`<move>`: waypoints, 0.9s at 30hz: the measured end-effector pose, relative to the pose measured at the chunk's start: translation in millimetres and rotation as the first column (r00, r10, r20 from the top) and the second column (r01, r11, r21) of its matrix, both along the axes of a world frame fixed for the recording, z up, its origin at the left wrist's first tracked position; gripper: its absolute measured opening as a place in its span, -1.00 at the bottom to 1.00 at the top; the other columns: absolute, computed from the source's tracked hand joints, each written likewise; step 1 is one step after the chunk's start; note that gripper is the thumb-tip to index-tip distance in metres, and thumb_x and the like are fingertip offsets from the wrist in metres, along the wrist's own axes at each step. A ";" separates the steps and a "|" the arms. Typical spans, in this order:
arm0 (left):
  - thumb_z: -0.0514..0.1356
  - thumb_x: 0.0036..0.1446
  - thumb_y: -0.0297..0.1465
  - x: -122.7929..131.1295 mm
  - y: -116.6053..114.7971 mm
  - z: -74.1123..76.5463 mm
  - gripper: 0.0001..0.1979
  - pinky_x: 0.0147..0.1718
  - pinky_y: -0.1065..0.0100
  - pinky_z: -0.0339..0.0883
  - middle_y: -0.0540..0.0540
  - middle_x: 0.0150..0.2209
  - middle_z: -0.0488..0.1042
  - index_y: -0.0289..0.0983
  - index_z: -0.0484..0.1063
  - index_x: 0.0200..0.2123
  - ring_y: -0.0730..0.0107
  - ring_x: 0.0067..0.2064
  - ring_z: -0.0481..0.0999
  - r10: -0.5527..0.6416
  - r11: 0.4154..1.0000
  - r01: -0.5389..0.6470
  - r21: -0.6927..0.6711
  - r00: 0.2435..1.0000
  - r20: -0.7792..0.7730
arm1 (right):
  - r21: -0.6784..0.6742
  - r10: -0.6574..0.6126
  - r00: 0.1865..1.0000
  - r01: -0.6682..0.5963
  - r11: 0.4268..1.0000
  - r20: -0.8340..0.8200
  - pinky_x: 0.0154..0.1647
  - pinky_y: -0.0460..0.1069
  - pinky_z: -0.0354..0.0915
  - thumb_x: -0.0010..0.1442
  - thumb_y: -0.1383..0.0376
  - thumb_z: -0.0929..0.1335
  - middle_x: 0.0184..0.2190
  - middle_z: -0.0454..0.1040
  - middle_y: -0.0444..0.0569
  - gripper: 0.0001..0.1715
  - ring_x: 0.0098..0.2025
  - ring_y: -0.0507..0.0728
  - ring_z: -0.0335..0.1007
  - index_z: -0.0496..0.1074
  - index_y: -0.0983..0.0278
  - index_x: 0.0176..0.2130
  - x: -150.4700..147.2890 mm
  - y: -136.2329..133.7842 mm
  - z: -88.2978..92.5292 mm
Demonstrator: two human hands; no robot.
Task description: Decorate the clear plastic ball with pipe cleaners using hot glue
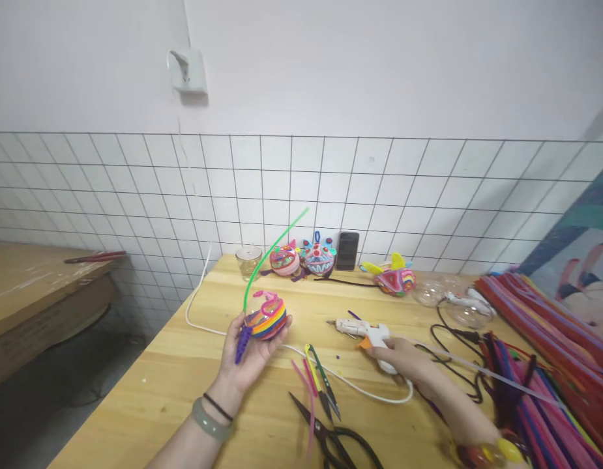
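Note:
In my left hand (252, 355) rests a small clear ball (272, 324) wrapped with rainbow-striped pipe cleaners and pink loops on top. A purple coiled pipe cleaner (243, 344) sticks out at its left side. From the same hand a long green pipe cleaner (269, 251) curves up and to the right. My right hand (403, 358) is closed round the handle of a white hot glue gun (374, 332) with an orange trigger, lying low over the table with its nozzle pointing left. Between the hands lie tweezers (322, 381), black scissors (330, 440) and pink pipe cleaner strips (308, 391).
Finished decorated balls (319, 258), a glass jar (249, 260) and a phone (348, 251) stand along the tiled wall. A white cord (360, 389) crosses the table. At right lie clear balls (470, 312), a dark cable (442, 326) and bundles of pipe cleaners (545, 339).

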State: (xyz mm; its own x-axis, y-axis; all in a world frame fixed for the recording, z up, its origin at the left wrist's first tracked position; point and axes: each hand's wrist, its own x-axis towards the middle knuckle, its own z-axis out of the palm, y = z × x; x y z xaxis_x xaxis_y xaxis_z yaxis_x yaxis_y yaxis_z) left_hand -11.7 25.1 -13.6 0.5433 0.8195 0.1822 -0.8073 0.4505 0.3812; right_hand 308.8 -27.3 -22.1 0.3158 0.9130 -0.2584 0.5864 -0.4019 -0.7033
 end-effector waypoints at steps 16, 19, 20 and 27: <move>0.14 0.16 -0.24 20.1 -16.3 5.4 -0.64 -0.04 0.10 0.32 -0.32 -0.15 0.59 -0.42 0.49 -0.15 0.01 -0.07 0.55 -0.011 0.971 -0.023 -0.239 0.990 -0.140 | 0.418 0.295 0.840 -0.090 0.904 -0.456 -0.50 -0.08 0.14 0.03 0.00 0.42 -0.67 0.34 -0.13 -0.59 -0.55 0.06 0.19 0.34 0.24 -0.57 -42.9 -54.2 52.8; 0.14 0.17 -0.28 25.2 -19.3 4.8 -0.69 0.00 0.06 0.30 -0.30 -0.17 0.59 -0.41 0.48 -0.17 0.04 -0.10 0.57 0.015 0.964 -0.068 -0.256 0.978 -0.206 | 0.418 0.319 0.876 -0.153 0.895 -0.362 -0.42 -0.05 0.23 0.11 -0.05 0.34 -0.66 0.37 -0.11 -0.52 -0.51 0.10 0.25 0.31 0.21 -0.62 -54.1 -63.2 56.2; 0.14 0.18 -0.30 27.0 -20.6 4.9 -0.71 0.02 0.03 0.29 -0.29 -0.17 0.59 -0.41 0.48 -0.18 0.04 -0.11 0.57 0.030 0.962 -0.090 -0.257 0.973 -0.227 | 0.424 0.315 0.889 -0.158 0.892 -0.333 -0.40 -0.05 0.25 0.13 -0.06 0.31 -0.66 0.36 -0.11 -0.50 -0.52 0.11 0.26 0.31 0.20 -0.63 -57.6 -65.4 56.8; 0.16 0.17 -0.33 35.1 -27.8 4.8 -0.71 0.05 -0.04 0.25 -0.24 -0.12 0.58 -0.34 0.47 -0.08 0.08 -0.11 0.56 0.037 0.964 -0.117 -0.240 0.950 -0.311 | 0.494 0.325 0.944 -0.312 0.812 0.062 -0.54 -0.09 0.31 0.16 -0.09 0.26 -0.68 0.37 -0.07 -0.40 -0.59 0.09 0.30 0.35 0.19 -0.71 -67.1 -69.4 57.6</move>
State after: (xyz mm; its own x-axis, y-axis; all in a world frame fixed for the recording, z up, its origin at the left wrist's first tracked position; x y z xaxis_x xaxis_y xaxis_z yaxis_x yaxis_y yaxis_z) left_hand 23.4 -2.7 -8.8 0.4735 0.8582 -0.1982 -0.7083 0.5047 0.4934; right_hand 241.8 -96.7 35.5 -0.0152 0.9691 0.2461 0.6014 0.2055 -0.7721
